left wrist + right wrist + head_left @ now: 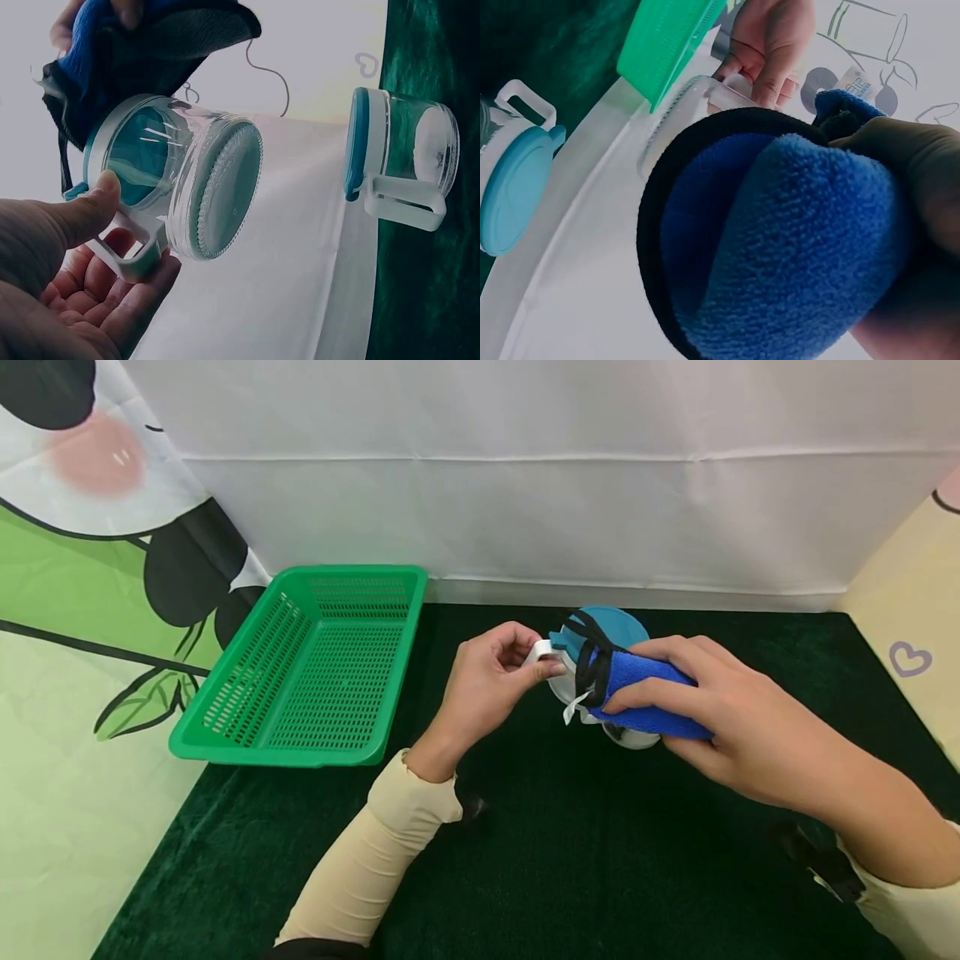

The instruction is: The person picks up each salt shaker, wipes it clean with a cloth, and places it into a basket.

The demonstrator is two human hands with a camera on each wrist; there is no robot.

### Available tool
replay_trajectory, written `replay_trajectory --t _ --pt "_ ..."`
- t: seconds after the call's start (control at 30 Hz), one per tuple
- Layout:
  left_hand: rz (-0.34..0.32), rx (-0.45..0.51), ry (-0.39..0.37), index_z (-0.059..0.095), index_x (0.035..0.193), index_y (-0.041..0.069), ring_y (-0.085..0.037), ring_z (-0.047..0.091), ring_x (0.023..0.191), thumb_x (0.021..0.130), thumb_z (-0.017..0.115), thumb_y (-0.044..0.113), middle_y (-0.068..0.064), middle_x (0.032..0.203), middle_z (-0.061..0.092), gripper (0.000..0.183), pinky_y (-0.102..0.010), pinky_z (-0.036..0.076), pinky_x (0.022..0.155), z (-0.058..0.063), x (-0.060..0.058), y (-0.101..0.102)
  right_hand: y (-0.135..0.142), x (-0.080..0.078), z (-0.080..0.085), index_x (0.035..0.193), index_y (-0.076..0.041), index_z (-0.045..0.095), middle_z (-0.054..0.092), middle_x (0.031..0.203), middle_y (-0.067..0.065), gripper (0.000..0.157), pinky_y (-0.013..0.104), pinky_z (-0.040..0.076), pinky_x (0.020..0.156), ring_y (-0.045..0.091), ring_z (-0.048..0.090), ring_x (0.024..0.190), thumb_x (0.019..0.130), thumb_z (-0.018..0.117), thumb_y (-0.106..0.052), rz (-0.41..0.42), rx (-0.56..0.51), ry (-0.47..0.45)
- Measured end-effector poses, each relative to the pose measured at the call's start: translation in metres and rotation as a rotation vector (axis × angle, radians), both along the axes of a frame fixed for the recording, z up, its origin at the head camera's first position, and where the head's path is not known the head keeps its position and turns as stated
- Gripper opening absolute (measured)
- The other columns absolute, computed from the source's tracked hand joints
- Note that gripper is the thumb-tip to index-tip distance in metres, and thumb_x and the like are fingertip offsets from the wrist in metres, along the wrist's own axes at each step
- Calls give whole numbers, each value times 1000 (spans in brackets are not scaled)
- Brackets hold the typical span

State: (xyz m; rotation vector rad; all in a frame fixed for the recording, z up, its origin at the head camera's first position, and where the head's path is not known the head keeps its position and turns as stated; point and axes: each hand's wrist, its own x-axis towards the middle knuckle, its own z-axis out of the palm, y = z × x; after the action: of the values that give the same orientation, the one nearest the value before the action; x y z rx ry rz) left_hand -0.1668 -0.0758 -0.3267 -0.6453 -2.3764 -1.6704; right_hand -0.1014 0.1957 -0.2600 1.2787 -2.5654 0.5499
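Note:
My left hand pinches the white handle of a clear jar with a teal lid. In the left wrist view this jar is tilted, its ribbed base turned sideways. My right hand grips a folded blue terry cloth with black edging and a white tag. The cloth hangs close by the held jar's lid end; whether they touch I cannot tell. A second clear jar, also with a white handle and teal lid, stands on the dark green tabletop, partly hidden by the cloth in the head view.
To the left, a green plastic basket with slotted sides sits on the dark green table cover. A white sheet hangs behind the table, with printed panels at both sides.

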Motion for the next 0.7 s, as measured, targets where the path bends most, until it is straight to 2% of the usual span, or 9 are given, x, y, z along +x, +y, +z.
replay_trajectory --t 0.23,0.43,0.7 --pt "21 45 -11 69 102 6 -17 65 81 92 82 17 -2 93 70 19 -33 57 74 4 -3 -6 11 8 -8 130 -37 64 49 146 12 75 63 57 82 38 49 126 72 85 6 -4 -42 -23" --pt "61 62 -16 69 104 4 -20 64 83 91 82 16 -5 95 69 22 -35 58 77 10 -3 -13 19 12 -17 129 -38 64 48 146 11 75 61 58 79 37 50 123 73 85 7 -42 -37 -56" --pt "94 116 17 68 103 0 -21 64 82 90 82 11 -9 95 68 22 -31 57 75 21 -4 -31 27 14 -22 128 -41 63 48 145 5 74 56 57 81 30 49 123 77 82 8 -91 -35 -97"
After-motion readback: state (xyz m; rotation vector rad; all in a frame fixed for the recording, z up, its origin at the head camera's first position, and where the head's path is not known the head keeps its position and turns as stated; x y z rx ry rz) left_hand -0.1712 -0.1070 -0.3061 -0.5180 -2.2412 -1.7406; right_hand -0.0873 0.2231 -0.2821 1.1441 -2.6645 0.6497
